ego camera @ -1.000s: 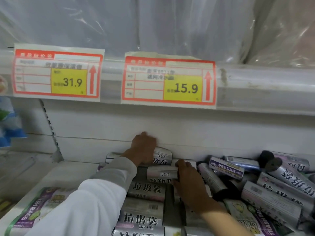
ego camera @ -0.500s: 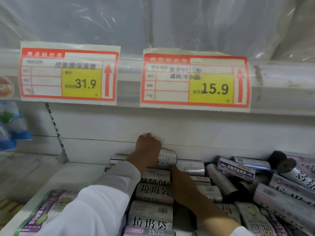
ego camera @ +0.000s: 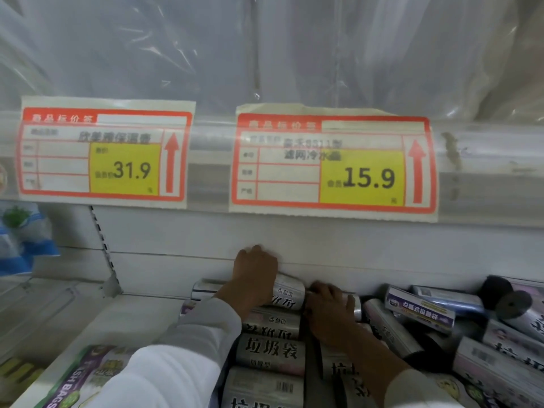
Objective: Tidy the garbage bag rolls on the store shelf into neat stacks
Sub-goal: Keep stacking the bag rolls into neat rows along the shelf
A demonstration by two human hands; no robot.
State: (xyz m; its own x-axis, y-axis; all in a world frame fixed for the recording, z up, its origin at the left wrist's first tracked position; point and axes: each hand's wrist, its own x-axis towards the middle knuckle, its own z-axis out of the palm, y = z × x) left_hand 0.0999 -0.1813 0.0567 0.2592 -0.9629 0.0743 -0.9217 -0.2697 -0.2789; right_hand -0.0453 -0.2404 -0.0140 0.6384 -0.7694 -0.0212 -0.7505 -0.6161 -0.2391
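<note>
Left fingers (ego camera: 259, 254): curled over the top rear roll (ego camera: 287, 293), pressing it toward the shelf's back wall (ego camera: 353, 245).
Right fingers (ego camera: 319, 290): wrapped round the end of a silver roll (ego camera: 354, 303), set end to end with the top rear roll.
Change: half a second ago the right hand (ego camera: 331, 313) lay lower, on the front rows; it is now up at the back row. The left hand (ego camera: 254, 278) has not let go.
Meaning: judged, the back row is being closed up; the neat stack (ego camera: 269, 351) grows rearward.
Count, stacked rolls: five tiers visible front to back, more hidden under the sleeves.
Count, loose rolls (ego camera: 418, 312): about eight, jumbled at right; exact number unclear.
Count, price tags: two, 31.9 (ego camera: 103, 154) and 15.9 (ego camera: 332, 166).
Count, hands: two.
Location: all rolls lie on the lower shelf (ego camera: 88, 322).
</note>
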